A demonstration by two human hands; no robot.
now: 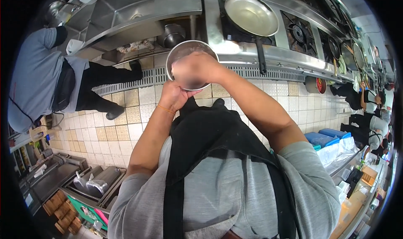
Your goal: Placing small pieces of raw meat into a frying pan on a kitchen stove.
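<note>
In front of my body I hold a round metal bowl (183, 49), tipped so that its inside shows. My left hand (174, 95) grips its near rim from below, with an orange band around the wrist. My right hand (201, 68) reaches across the bowl's mouth and covers much of its inside. Its fingers are blurred and partly hidden, so what they hold, if anything, does not show. Something pale sits by the fingers inside the bowl, too unclear to name.
Ahead, a wide pan (252, 14) with pale liquid sits on the stove, its handle (260, 56) jutting toward me. A burner (298, 31) is beside it. At left a person (42, 77) stands near the sink counter (138, 23). A pot (315, 84) stands right, with other people beyond.
</note>
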